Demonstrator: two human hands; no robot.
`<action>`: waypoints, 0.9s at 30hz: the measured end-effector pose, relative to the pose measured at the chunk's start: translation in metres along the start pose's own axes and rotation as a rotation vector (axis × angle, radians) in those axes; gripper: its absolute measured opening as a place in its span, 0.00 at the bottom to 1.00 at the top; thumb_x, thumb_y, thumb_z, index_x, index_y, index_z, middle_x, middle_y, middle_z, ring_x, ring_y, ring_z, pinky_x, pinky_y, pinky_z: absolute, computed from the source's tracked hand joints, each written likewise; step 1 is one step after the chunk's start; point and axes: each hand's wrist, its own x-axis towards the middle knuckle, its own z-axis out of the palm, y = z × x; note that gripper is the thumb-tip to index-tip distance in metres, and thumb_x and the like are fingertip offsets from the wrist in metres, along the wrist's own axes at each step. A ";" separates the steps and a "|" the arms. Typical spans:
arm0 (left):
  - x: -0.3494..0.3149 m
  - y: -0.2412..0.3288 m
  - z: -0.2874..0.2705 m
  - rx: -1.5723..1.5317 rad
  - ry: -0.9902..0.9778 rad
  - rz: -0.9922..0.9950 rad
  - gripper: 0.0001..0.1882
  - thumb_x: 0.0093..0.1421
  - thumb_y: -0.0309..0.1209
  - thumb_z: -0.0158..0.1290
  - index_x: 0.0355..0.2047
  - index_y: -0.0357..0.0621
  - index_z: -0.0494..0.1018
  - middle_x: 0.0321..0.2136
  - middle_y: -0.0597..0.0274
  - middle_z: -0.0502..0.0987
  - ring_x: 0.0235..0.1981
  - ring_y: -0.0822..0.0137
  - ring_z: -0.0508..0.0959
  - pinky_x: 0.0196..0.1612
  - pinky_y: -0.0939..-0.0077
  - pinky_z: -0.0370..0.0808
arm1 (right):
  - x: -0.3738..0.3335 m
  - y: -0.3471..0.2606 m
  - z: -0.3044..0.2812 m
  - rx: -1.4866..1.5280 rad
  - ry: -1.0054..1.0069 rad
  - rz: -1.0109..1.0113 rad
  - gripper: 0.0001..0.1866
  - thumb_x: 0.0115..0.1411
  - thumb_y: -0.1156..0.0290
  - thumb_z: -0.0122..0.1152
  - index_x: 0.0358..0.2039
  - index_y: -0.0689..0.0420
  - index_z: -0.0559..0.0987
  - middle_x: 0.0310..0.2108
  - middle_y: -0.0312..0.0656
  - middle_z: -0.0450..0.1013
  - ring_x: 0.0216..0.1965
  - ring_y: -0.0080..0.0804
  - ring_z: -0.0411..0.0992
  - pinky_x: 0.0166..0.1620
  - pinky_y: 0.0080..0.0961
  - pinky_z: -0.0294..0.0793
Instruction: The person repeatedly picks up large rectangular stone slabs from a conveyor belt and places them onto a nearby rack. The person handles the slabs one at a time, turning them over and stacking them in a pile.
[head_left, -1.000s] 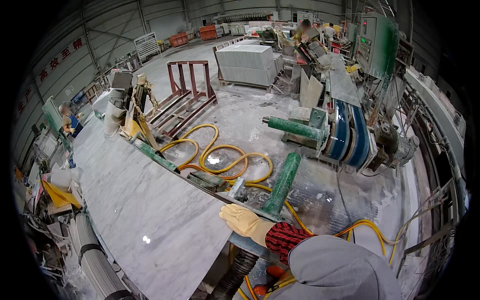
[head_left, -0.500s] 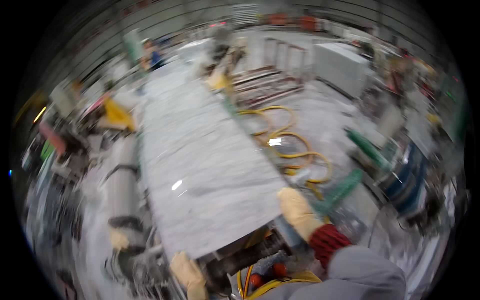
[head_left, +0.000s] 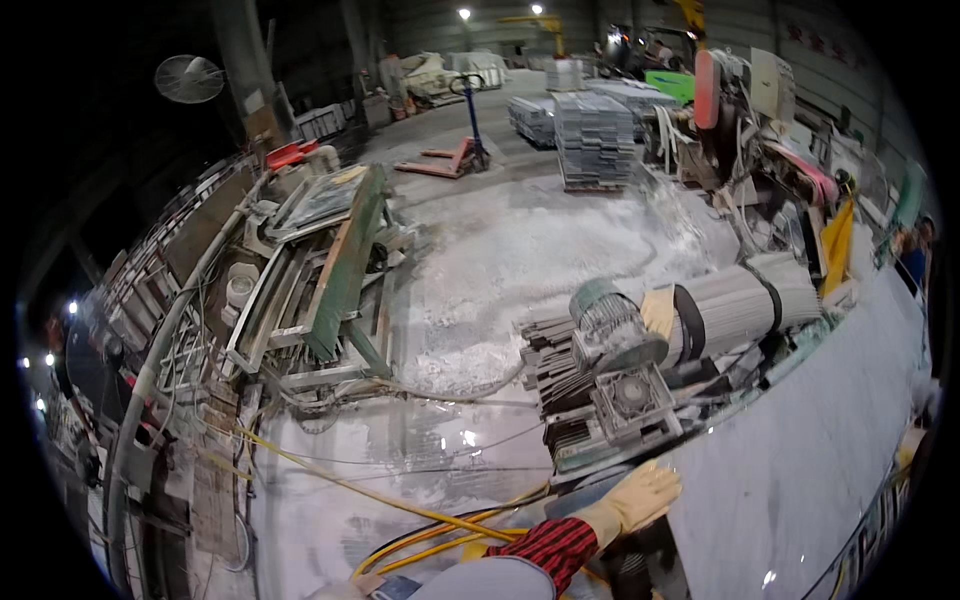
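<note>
My left hand [head_left: 638, 498], in a cream rubber glove with a red and black checked sleeve, lies at the near left corner of a long, pale grey-white stone slab [head_left: 790, 470]. Its fingers are stretched out over the slab's edge, and nothing shows lifted in them. The slab's wet surface runs from the lower right toward the far right rim. My right hand is not in view. Just beyond my left hand stands a dusty electric motor [head_left: 612, 325] on a gearbox [head_left: 635, 398], beside a grey roller-like bundle [head_left: 745, 305] bound with black straps.
Yellow hoses [head_left: 400, 500] cross the wet, whitish floor at lower left. A rack [head_left: 340, 280] with a green beam stands at left, near a thick pipe [head_left: 170, 330]. Farther off are a red pallet jack [head_left: 455, 160] and stacked grey slabs [head_left: 592, 140]. A person [head_left: 915, 255] shows at the far right.
My view has swung left, so the slab now sits at the right. My right hand has left the picture. My left hand stays at the slab's near left corner.
</note>
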 end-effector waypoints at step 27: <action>-0.008 0.001 -0.017 -0.109 0.126 0.007 0.21 0.61 0.33 0.62 0.53 0.41 0.75 0.58 0.50 0.75 0.64 0.48 0.72 0.72 0.47 0.62 | 0.010 0.011 -0.026 -0.029 -0.064 -0.076 0.19 0.75 0.76 0.52 0.63 0.66 0.78 0.59 0.57 0.79 0.60 0.48 0.77 0.64 0.42 0.75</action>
